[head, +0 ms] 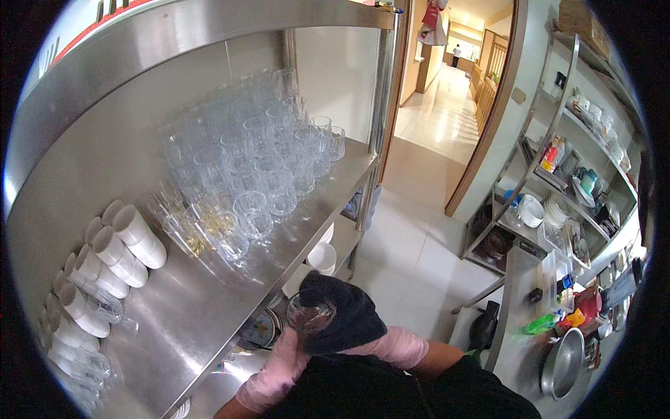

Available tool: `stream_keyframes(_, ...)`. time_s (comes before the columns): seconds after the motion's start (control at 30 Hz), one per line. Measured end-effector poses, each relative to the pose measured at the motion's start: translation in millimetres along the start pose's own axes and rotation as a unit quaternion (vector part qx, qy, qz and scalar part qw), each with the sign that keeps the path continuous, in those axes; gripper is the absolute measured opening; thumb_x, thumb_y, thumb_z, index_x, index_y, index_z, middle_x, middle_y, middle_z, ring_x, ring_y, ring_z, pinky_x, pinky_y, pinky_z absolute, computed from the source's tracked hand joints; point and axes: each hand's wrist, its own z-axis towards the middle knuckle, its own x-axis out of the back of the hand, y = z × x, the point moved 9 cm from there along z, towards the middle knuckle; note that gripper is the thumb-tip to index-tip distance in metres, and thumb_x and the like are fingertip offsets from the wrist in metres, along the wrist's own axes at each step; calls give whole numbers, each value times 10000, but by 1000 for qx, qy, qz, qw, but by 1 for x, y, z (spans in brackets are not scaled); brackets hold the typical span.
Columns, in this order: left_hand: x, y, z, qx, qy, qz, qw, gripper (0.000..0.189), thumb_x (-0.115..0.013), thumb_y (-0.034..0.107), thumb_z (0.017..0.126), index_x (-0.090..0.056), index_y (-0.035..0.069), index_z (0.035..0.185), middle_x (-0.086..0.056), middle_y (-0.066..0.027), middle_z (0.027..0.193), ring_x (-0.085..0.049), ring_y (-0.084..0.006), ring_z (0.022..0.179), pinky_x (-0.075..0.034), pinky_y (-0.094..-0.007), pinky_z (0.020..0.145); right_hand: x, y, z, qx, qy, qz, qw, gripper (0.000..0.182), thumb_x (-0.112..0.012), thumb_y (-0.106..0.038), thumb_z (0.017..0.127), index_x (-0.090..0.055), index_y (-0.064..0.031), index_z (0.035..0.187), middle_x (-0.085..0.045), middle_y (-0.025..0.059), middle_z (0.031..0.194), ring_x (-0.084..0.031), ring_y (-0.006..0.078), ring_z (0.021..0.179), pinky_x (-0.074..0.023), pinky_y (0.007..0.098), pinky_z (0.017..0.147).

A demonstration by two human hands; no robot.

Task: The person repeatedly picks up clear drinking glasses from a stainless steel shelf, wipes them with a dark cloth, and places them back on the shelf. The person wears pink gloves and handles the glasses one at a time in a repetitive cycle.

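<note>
Near the lower middle, a clear drinking glass (pixel 310 313) is in my left hand (pixel 298 335), which wears a pinkish see-through glove. A black cloth (pixel 348 314) lies over and beside the glass. My right hand is under that cloth, with only its gloved wrist showing, so its fingers are hidden. Both hands are just off the front edge of a stainless steel shelf (pixel 209 304). On the shelf stand many stacked clear glasses (pixel 269 178), a few with a yellowish tint (pixel 191 235), and stacks of white cups (pixel 120 251) at the left.
White bowls (pixel 322 256) stand on the lower shelf. An upper steel shelf (pixel 209 26) runs overhead. At right are a metal rack (pixel 523 225) with dishes and a counter (pixel 518 293) holding a metal bowl (pixel 562 364) and bottles. Through the doorway, a person (pixel 456 55) stands far down the corridor.
</note>
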Motion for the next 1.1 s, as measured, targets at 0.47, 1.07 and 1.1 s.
stream_keyframes(0.47, 47, -22, -18, 107, 115, 132, 979, 623, -617, 305, 823, -349, 1, 1296, -529, -165, 1116, -518, -164, 986, -434, -329, 855, -19, -5, 3, -130, -75, 161, 975, 553, -782, -177, 649, -571, -34, 1139, -549, 130, 1183, -532, 230, 1079, -404, 359, 943)
stream_keyframes(1.07, 7, 56, -20, -196, 72, 534, 819, 272, -768, 216, 601, -611, 102, 792, -596, -63, 753, -599, -268, 660, -465, -366, 543, -24, 28, -16, -125, -129, 209, 961, 662, -763, -206, 708, -462, 2, 1261, -572, 109, 1164, -537, 159, 1052, -425, 308, 923)
stream_keyframes(1.1, 6, 57, -24, -225, 80, 545, 804, 279, -771, 230, 605, -607, 115, 799, -594, -52, 759, -600, -267, 653, -465, -370, 539, -23, 26, -16, -71, -128, 175, 974, 578, -705, -161, 745, -467, -2, 1248, -558, 113, 1186, -531, 180, 1068, -413, 325, 938)
